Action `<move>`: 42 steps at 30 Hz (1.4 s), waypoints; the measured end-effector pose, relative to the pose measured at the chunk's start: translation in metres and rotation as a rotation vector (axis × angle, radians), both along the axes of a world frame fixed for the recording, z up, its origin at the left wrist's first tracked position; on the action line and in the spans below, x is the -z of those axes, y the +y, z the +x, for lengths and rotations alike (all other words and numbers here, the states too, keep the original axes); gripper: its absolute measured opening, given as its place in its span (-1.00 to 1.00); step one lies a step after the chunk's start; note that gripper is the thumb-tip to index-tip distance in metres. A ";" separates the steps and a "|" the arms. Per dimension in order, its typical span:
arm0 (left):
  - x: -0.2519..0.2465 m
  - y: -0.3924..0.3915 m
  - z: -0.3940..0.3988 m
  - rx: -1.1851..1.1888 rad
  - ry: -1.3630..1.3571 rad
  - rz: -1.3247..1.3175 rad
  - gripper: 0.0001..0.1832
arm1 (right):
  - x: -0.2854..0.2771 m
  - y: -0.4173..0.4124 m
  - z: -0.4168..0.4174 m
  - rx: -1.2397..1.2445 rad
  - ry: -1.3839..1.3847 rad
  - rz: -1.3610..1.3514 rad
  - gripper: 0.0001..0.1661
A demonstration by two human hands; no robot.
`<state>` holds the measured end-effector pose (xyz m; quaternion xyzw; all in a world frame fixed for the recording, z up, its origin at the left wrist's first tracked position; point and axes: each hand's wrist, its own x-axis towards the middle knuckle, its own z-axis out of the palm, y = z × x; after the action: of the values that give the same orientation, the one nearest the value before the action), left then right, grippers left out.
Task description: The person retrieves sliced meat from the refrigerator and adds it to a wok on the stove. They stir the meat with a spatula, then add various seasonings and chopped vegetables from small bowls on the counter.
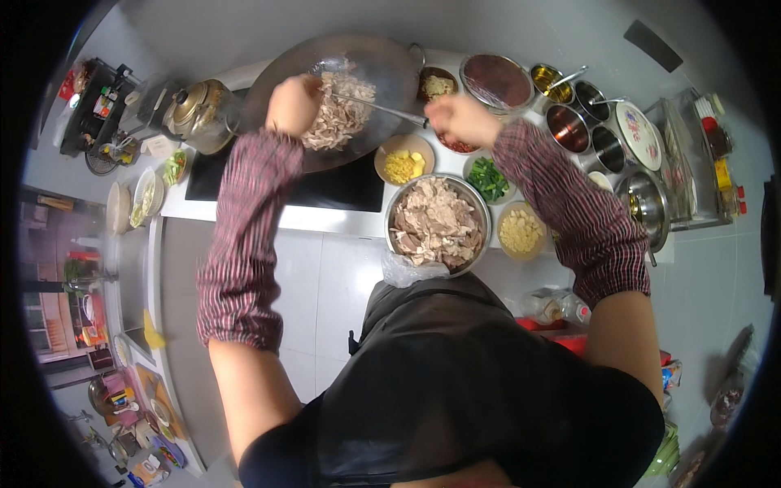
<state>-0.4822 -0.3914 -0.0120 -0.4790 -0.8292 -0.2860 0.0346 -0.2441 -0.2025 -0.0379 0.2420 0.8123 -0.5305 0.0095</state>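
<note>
My left hand [296,105] is closed over a large wok [390,82] of sliced meat [345,116]. A long metal utensil [378,108] runs rightward from its fingers; its working end is hidden. Close to the handle's dark tip is my right hand [464,119], blurred, with fingers bent; whether it touches the handle or holds anything is unclear. Below it are a bowl of red chopped seasoning [456,144], partly covered, and a bowl of chopped greens [487,178]. A steel bowl of sliced meat [437,222] stands at the counter's front edge, with clear plastic film beside its rim.
Bowls of chopped yellow pieces with ginger-like chunks [403,161] and of pale chopped pieces [520,232] flank the steel bowl. Several metal canisters [568,127] and a film-covered bowl [497,82] stand at the right. A lidded glass pot [204,116] is left of the wok.
</note>
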 end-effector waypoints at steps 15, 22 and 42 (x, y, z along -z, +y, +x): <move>0.191 0.034 0.213 0.060 -0.513 -0.675 0.41 | 0.191 -0.047 0.077 0.269 -0.253 -0.187 0.03; 0.216 0.026 0.238 -0.028 -0.510 -0.439 0.13 | 0.209 -0.067 0.071 0.436 -0.162 -0.367 -0.04; 0.106 0.006 0.245 0.222 -0.738 0.302 -0.19 | 0.058 -0.103 0.101 0.487 0.288 -0.521 -0.39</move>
<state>-0.2371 -0.3858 -0.1179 -0.4204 -0.6780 -0.5588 -0.2264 -0.1432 -0.3060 -0.0961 0.3404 0.5621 -0.7344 -0.1698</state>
